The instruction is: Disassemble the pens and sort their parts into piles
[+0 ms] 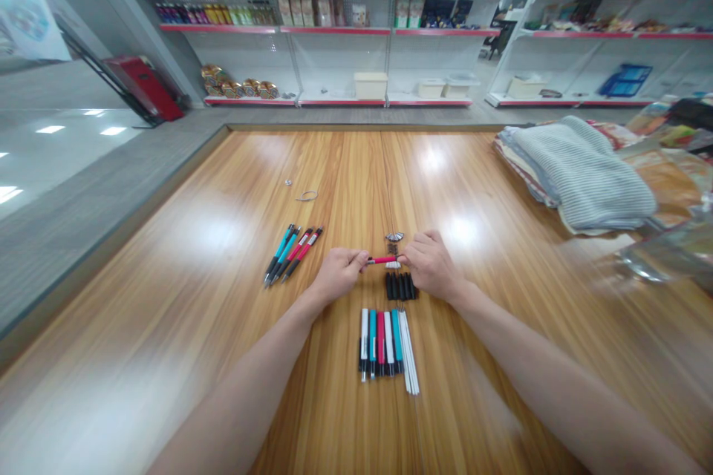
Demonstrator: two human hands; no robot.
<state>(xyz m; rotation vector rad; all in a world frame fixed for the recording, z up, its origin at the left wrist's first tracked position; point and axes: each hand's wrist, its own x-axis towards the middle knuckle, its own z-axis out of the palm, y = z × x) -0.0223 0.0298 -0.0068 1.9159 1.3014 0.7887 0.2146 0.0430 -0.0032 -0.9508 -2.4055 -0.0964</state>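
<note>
Mid-frame, the left hand (341, 271) and right hand (428, 263) pinch a red barrel (383, 260); an uneven grip could drop it onto black grips (400, 286).

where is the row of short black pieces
In the head view, the row of short black pieces lies on the wooden table slightly right of centre, just left of the right hand and beyond the pen barrels.

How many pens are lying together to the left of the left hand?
4, on the wooden table left of the left hand: from left to right, outer teal pen, inner teal pen, inner red pen, outer red pen. None seems hidden.
</note>
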